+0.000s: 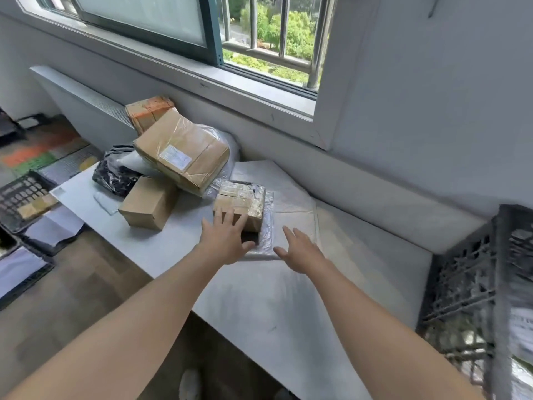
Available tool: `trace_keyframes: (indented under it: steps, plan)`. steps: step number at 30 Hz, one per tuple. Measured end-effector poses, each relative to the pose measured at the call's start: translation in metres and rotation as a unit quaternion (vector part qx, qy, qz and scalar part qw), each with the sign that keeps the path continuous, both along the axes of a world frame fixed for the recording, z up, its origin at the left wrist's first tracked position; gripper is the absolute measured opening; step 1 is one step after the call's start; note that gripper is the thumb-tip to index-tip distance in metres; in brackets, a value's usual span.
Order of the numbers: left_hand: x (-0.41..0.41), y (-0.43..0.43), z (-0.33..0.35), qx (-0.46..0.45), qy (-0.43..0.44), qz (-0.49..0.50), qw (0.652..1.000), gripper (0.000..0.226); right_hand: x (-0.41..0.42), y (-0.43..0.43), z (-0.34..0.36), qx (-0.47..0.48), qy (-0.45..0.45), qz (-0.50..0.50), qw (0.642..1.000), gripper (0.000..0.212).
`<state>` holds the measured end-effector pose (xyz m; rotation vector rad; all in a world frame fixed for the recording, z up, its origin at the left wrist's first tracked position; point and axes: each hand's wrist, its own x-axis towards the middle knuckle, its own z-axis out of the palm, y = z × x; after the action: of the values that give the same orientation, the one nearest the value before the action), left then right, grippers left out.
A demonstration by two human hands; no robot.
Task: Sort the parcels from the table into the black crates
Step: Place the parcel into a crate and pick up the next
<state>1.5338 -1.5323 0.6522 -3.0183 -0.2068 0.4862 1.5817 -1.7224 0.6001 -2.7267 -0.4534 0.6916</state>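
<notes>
The left hand (227, 238) and right hand (300, 252) reach for the small taped box (240, 204) mid-tabletop (288, 298), fingers spread wide, holding nothing. Next, I think, they must squeeze its sides.

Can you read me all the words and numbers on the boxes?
No text here is readable.
White label on the big brown parcel: print too blurred to read.
White paper in the black crate on the right: too blurred to read.
</notes>
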Motion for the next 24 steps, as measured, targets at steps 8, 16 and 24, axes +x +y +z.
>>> trace_keyframes:
  steps: [8,16,24]
  plan:
    - [0.056,0.058,-0.05,-0.023,0.001,-0.097,0.995,0.095,0.012,0.074,-0.043,0.048,0.018,-0.149,0.987,0.051]
    - [0.093,0.102,-0.087,-0.052,-0.015,-0.19,0.98,0.084,0.01,0.137,-0.074,0.097,0.054,-0.383,0.917,0.046]
    - [0.101,0.113,-0.088,-0.047,-0.049,-0.251,0.966,0.071,0.013,0.151,-0.07,0.199,0.109,-0.518,0.825,0.006]
